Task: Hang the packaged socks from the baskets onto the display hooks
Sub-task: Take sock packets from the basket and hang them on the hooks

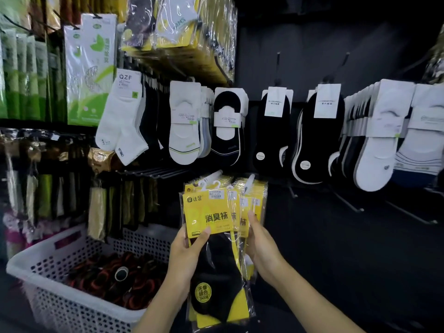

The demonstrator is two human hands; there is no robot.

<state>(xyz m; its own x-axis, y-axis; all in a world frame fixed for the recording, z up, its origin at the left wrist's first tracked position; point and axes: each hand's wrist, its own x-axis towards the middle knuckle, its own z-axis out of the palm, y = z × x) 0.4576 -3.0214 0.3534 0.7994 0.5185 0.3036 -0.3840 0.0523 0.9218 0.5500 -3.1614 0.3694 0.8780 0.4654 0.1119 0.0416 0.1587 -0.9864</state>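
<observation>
A fanned stack of yellow-carded packs of black socks (211,217) is held upright in front of the display wall, white plastic hangers at the top. My left hand (187,251) grips the front pack from the left, thumb across the yellow card. My right hand (260,248) grips the packs behind it from the right, thumb on their cards. A bare black display hook (348,203) juts from the wall to the right of the packs. A white perforated basket (79,301) at lower left holds dark socks with red-orange bands.
White and black no-show socks (225,126) hang in a row above the packs. Yellow packs (177,22) fill hooks at the top; green packs (89,68) hang at upper left. Empty hooks (413,215) stick out at lower right against the dark wall.
</observation>
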